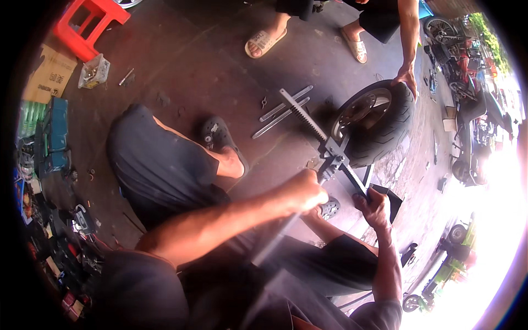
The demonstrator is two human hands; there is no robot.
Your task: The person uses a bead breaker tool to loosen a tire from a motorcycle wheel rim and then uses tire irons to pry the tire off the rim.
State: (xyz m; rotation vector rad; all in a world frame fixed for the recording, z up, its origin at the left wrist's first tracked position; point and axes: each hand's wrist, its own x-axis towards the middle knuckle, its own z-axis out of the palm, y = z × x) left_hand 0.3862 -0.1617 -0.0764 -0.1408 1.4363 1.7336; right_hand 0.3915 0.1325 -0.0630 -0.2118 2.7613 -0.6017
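Grey toothed tool [334,153] held close beside a black tyre [393,132]

The left hand [308,191] is closed in a fist around the tool's long handle, which slants back toward the person's lap and blurs at its near end. The right hand [377,208] grips the lower end of the toothed bar. The sliding block sits at the near edge of the tyre, though whether they touch I cannot tell. The tyre stands tilted on its wheel rim [360,113], steadied from above by a co-worker's hand [406,78].

At the upper left, a clear plastic tub [83,80] rests on the floor [181,60], heaped with small metal pieces too fine to sort by eye. A short metal rod [126,76] lies just beside it, and a red stool [82,41] stands behind. Below the tub are a piece of printed cardboard [52,71] and a teal box [57,129], its contents hidden. Further down the left edge, a dark jumble of tools and parts [52,234] is too blurred to separate.

Two flat metal bars [280,118] lie roughly parallel near the toothed bar's far end, with a small metal fitting [264,103] next to them
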